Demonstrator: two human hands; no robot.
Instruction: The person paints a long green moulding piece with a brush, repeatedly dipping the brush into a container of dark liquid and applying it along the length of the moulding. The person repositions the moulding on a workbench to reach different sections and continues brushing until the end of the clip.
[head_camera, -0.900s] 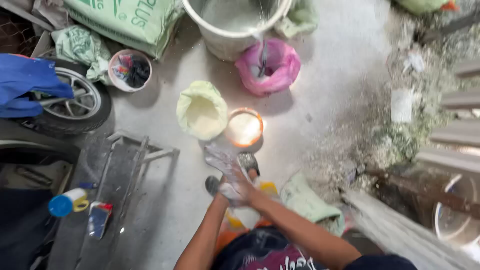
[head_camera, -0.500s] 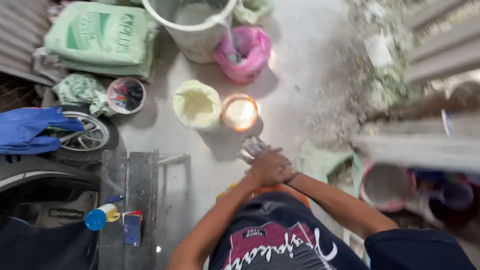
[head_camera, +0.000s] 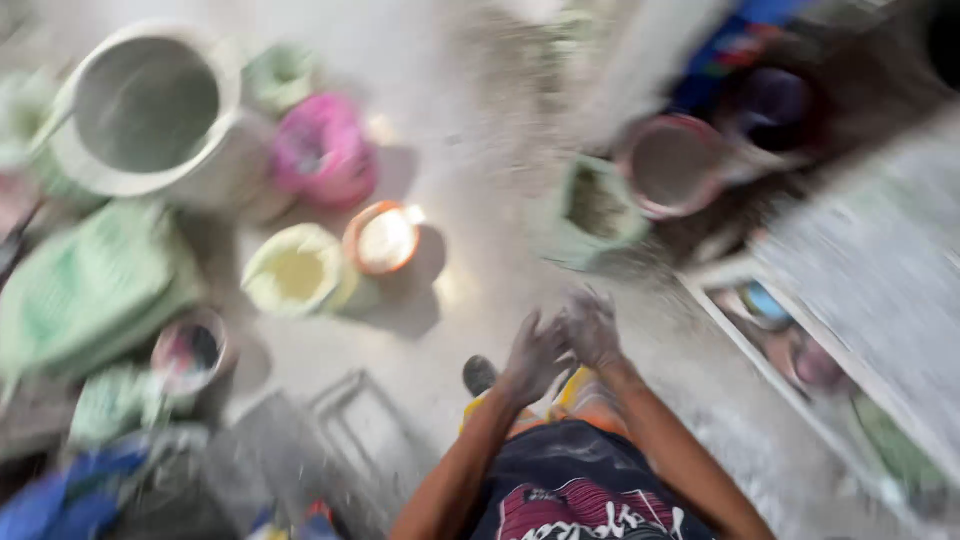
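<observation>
pressing left hand (head_camera: 535, 352) against right hand (head_camera: 592, 328); orange-rimmed bowl (head_camera: 383, 238) near, beyond them

Both arms are bare to the elbow, no sleeves showing. The left hand (head_camera: 532, 355) and right hand (head_camera: 592, 328) are dusted with pale grey powder (blur hides finer detail). Dark shirt (head_camera: 580, 490), red-and-white print.
</observation>
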